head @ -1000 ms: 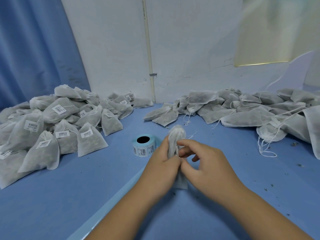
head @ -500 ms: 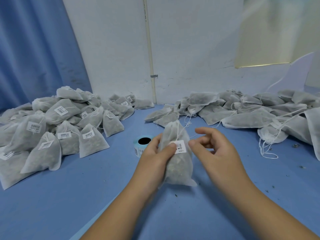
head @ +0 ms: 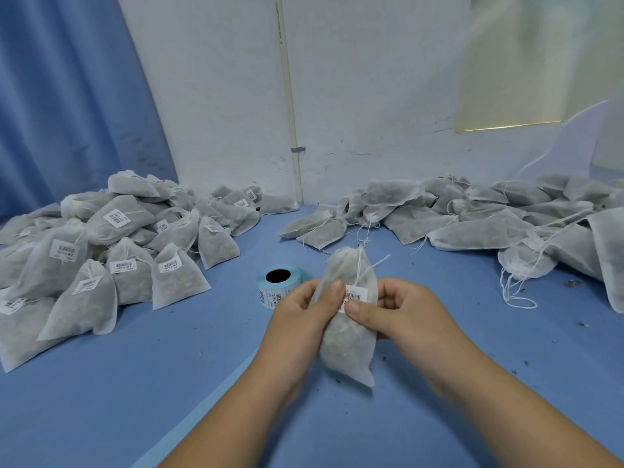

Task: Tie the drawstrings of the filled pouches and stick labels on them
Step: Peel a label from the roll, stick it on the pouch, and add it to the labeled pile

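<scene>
White non-woven fabric packed with dried bits: a filled pouch (head: 347,336), upright near the middle of the blue table (head: 135,383), just on the near side of the label roll (head: 280,287). Cannot tell whether its bottom corner touches the tabletop.

Gripped from the left by the left hand (head: 300,319), fingers curled behind, thumb pressing the front beside the barcode label (head: 356,294). Pinched from the right by the right hand (head: 405,315), thumb laid across the label's lower edge, fingers folded against the back. Both forearms in from the near edge, wrists angled toward each other.

Cinched at the top, with the drawstring (head: 363,265) hanging down the front and one end poking out to the right.

At far left, a heap of labelled pouches (head: 101,251) under a blue curtain (head: 67,96). At far right, a heap of unlabelled pouches (head: 472,217) with loose strings, against the white wall (head: 371,96) and its thin pipe (head: 290,96).
</scene>
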